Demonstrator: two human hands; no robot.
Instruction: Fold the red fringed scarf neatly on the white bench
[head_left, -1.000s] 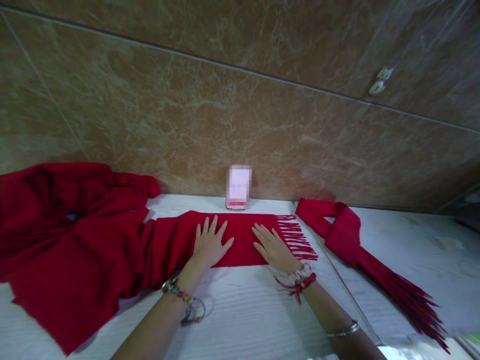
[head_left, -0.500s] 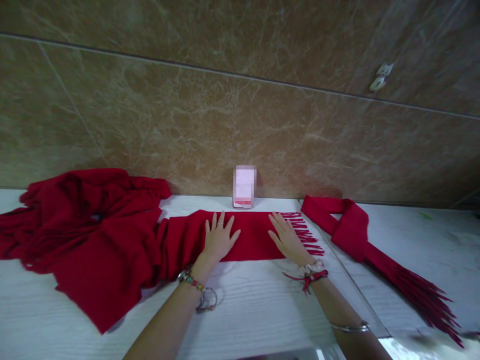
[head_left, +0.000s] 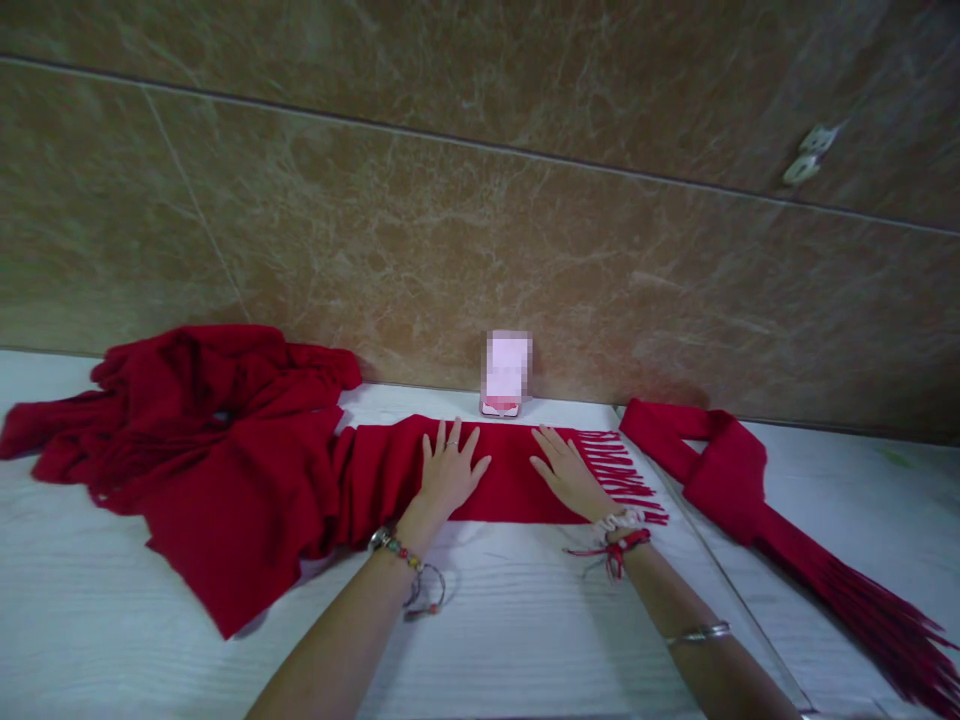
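A red scarf (head_left: 510,490) lies spread flat across the white table, its fringe pointing right. My left hand (head_left: 451,475) rests palm down on the scarf's middle stretch with fingers spread; a ring shows on one finger. Nearer the fringe, my right hand (head_left: 571,475) also lies flat on the cloth, fingers stretched out. Neither hand grips anything. To the left, the scarf runs into a crumpled heap of red cloth (head_left: 247,490); where one ends and the other begins I cannot tell.
A second red scarf (head_left: 724,475), looped over itself, lies on the right with its fringe towards the lower right. A pink-framed phone-like object (head_left: 508,372), its face blurred, leans on the brown marbled wall (head_left: 450,240). A socket (head_left: 810,155) sits on the wall. The white table (head_left: 510,620) has a seam at right.
The whole scene has shifted slightly to the right in view, as the camera turned. On the scarf, my right hand has moved slightly left, closer to my left hand; both stay flat.
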